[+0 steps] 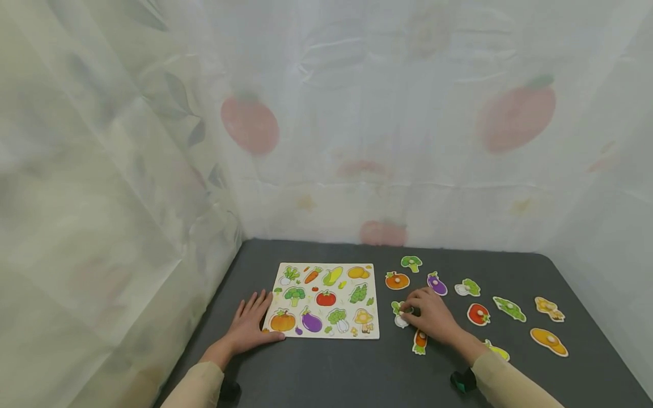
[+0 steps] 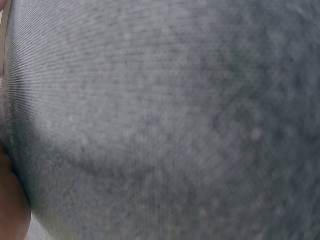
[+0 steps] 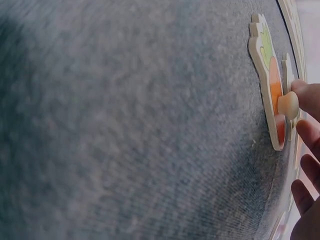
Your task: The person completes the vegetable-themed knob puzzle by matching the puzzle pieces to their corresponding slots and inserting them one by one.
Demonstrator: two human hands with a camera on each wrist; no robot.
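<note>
While reaching, the right hand (image 1: 431, 314) could be knocking the orange carrot-shaped wooden piece (image 1: 419, 344), since this is lying close beside the white-and-green turnip-shaped wooden piece (image 1: 400, 322) on the dark grey tabletop (image 1: 326, 374). Whether its grip is clamping the turnip-shaped piece cannot be told; the left hand (image 1: 249, 324), fingers apart, is resting against the cream rectangular puzzle board (image 1: 326, 286).

the left hand (image 1: 246, 327) lies at the near left corner of the board (image 1: 342, 307), back upward, its fingers spread beside the left edge and its thumb stretched out along the near edge. the right hand (image 1: 430, 315) reaches in to the right of the board, fingers bent, thumb and index tips near each other; whether they pinch cannot be told. both forearms, in pale sleeves (image 1: 196, 385), slant in from the board's near side.
</note>
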